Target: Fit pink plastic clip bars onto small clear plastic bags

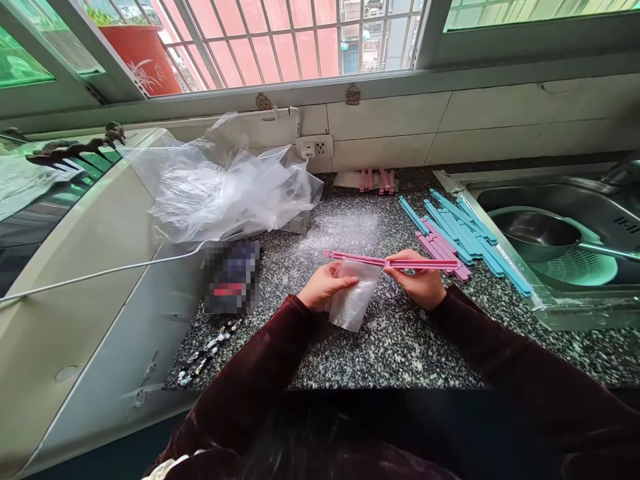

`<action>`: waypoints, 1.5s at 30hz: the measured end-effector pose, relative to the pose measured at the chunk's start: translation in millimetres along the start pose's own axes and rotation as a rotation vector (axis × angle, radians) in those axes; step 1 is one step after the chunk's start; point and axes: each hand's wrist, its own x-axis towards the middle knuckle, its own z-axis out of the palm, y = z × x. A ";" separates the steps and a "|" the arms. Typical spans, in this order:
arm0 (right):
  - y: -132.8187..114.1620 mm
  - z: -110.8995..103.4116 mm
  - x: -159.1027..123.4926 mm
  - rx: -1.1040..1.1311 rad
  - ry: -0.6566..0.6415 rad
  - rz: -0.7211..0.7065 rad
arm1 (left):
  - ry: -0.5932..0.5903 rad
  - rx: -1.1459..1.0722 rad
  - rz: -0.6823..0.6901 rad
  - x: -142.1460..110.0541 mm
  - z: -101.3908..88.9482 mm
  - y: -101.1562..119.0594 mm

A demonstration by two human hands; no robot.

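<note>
My left hand [323, 285] is closed on a small clear plastic bag [354, 303], with the thumb lying across its front. Along the bag's top edge runs a long pink bag sealing clip [420, 265]. My right hand [414, 280] pinches this clip near its middle, just right of the bag. The clip's left end sticks out past the bag, above my left fingers. Several pink clips [440, 248] and blue clips [463, 230] lie in a loose pile beyond my right hand.
A heap of clear plastic bags [235, 193] lies at the back left. Pink clips on a packet [377, 180] rest by the wall. A blurred dark phone-like object [233, 277], a white cable [125, 269] and a beaded string [210, 353] are left. The sink [550, 320] with a pan [540, 230] is right.
</note>
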 end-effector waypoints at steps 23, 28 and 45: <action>-5.4 5.9 -3.8 0.102 0.085 0.131 | -0.036 -0.130 0.060 -4.8 10.1 5.5; -5.0 4.8 -2.9 0.065 0.062 0.084 | -0.012 -0.098 0.047 -6.0 7.9 3.4; -8.4 4.3 -2.3 0.026 -0.096 -0.009 | 0.073 -0.111 0.041 -1.1 3.4 4.1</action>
